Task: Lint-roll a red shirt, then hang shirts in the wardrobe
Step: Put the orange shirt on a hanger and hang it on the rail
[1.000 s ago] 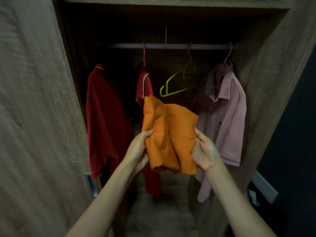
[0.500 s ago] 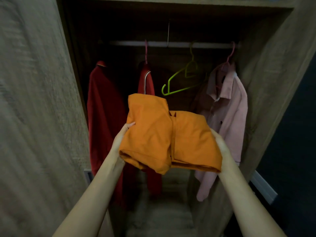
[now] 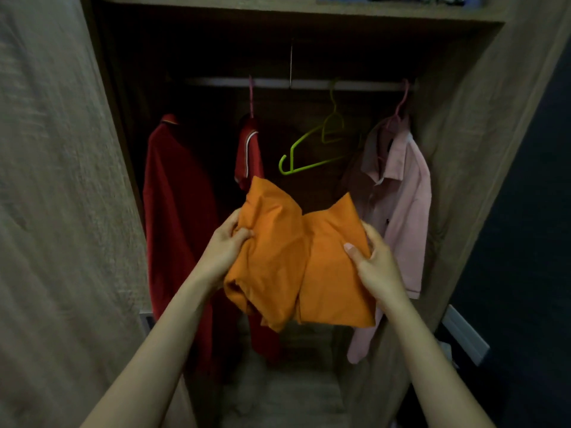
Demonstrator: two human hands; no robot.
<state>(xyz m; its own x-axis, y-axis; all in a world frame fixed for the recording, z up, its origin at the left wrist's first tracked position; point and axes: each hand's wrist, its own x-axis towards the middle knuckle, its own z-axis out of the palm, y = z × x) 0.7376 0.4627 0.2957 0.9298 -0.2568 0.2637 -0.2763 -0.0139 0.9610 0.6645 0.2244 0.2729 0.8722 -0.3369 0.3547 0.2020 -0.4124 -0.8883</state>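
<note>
A folded orange shirt is held up in front of the open wardrobe. My left hand grips its left edge and my right hand grips its right edge, thumb on the front. Behind it, on the rail, hang a red shirt at the left, a second red shirt with white trim, an empty green hanger and a pink shirt at the right.
The open wardrobe door fills the left side and the wardrobe's right wall stands close. A shelf runs above the rail. The wardrobe floor lies below. A grey skirting strip shows at the lower right.
The orange shirt has been turned in both hands from a hanging bundle to a flatter, wider hold. My hands shifted along its edges, the right thumb now on the front.
</note>
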